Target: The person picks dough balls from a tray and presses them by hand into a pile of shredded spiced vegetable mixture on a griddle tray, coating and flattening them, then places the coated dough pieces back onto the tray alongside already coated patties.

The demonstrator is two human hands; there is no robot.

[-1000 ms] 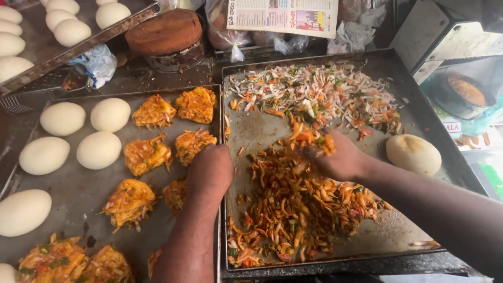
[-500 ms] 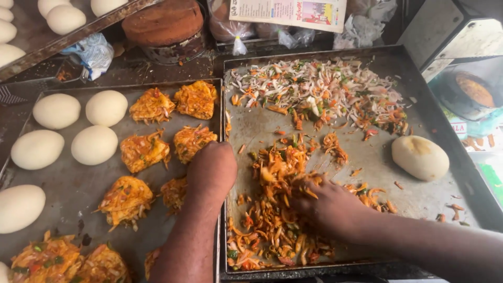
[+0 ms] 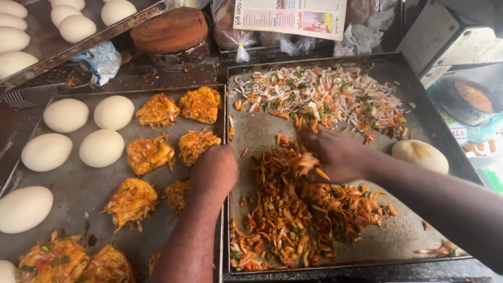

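two trays side by side. left hand (image 3: 214,170) knuckles up, pressing a patty on the left tray (image 3: 78,188), curl unclear. right hand (image 3: 335,154) cupped, gripping spiced vegetable mix (image 3: 298,204) on the right tray (image 3: 398,236). beyond, five dough balls (image 3: 101,148), one dough ball (image 3: 420,155) right.

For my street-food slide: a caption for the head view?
Right hand mixes orange shredded vegetables on a metal tray; left hand rests beside.

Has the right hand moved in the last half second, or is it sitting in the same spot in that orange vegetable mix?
Yes. The right hand has moved up the tray, away from the near rim and toward the white shredded pile, level with the dough ball.
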